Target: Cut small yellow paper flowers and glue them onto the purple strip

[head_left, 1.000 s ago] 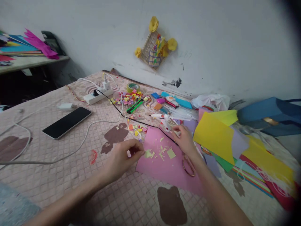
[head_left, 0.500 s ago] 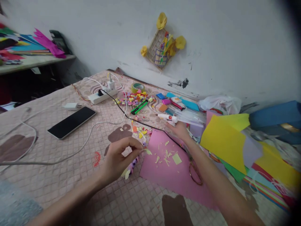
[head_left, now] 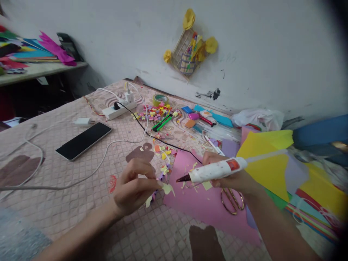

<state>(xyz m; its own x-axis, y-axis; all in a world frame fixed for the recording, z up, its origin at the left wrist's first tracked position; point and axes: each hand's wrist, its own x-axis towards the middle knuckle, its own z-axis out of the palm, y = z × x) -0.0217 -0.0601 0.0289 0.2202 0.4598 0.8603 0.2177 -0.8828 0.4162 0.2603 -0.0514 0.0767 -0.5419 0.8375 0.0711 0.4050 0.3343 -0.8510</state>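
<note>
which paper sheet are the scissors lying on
The pink sheet, by the right hand: the scissors' gold handles show on it; the yellow sheets lie farther right.

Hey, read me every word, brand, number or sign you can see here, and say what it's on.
No text reads clearly enough to quote.
Glue gun: orange-red patch on its body; any lettering is too blurred.
Tape roll: any print is too small.
Wall: faint marks, perhaps figures, too indistinct to read.
</note>
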